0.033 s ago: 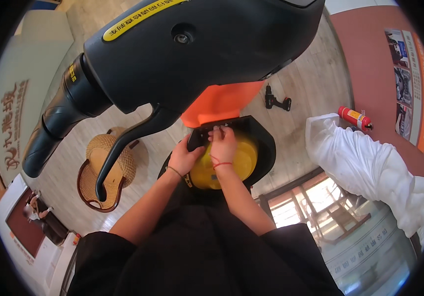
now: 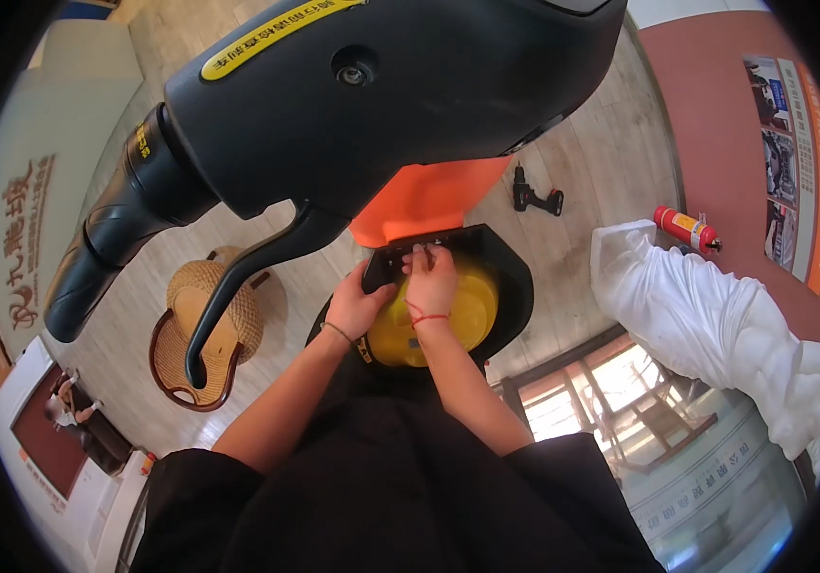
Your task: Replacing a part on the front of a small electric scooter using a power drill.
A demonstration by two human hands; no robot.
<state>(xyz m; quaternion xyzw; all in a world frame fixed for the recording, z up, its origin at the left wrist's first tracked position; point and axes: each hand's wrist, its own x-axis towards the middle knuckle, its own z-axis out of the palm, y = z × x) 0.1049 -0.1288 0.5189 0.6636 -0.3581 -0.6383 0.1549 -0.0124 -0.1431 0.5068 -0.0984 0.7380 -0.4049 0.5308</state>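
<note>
A black open box (image 2: 515, 296) holds a yellow helmet-like object (image 2: 472, 315) just below an orange panel (image 2: 419, 196). My left hand (image 2: 360, 306) grips the box's upper left edge, fingers curled over it. My right hand (image 2: 431, 285), with a red cord on its wrist, is pinched at small metal fittings on the box's upper inner edge; what its fingertips hold is too small to make out. Over both hands hangs a large black handlebar housing (image 2: 391, 86) with a yellow label, a rubber grip (image 2: 104, 258) and a curved brake lever (image 2: 228, 296) to the left.
A wicker chair (image 2: 200, 344) stands at left, a cordless drill (image 2: 534, 196) lies on the floor (image 2: 601, 143). At right are a red extinguisher (image 2: 682, 227), a white draped object (image 2: 706, 334) and a glass panel (image 2: 677, 468). A person (image 2: 80, 420) is at far lower left.
</note>
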